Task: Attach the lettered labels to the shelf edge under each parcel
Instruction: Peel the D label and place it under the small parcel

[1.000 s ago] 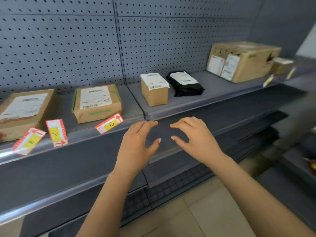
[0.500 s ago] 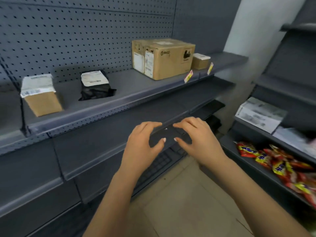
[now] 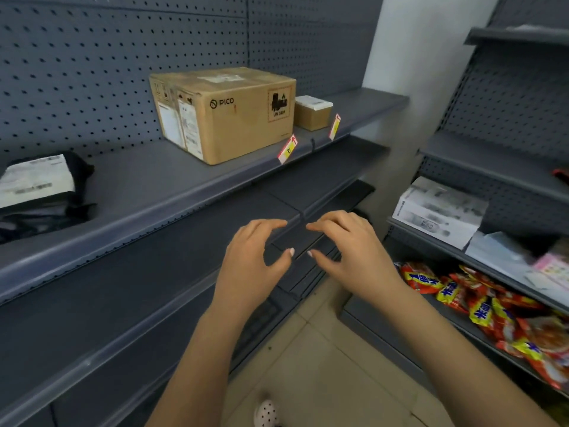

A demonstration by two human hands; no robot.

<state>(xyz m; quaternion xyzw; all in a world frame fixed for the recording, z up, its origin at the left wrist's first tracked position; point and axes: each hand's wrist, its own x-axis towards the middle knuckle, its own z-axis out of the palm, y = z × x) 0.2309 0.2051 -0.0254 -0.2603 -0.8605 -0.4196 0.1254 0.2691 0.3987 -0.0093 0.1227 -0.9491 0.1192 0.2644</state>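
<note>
We find the left hand (image 3: 255, 260) and the right hand (image 3: 351, 251) raised side by side in front of the lower shelves. Their fingers are loosely curved toward each other, a small gap lies between the fingertips, and neither holds anything; we see no loose label in them.

Up and ahead of both runs the shelf edge (image 3: 184, 211), its length slanting from lower left to upper right, away from the person. Two labels already hang on it: the label marked D (image 3: 288, 148) under the big box (image 3: 228, 115), above the gap between the hands, and a second label (image 3: 334, 127) under the small box (image 3: 312, 114), above the right hand; its letter is too small for us to read.

Far to the left lies the black bag (image 3: 40, 195), and the stretch of edge below it shows no label. We judge that spot is still to do. It lies on the left hand's side, and a label would first have to be fetched.
</note>
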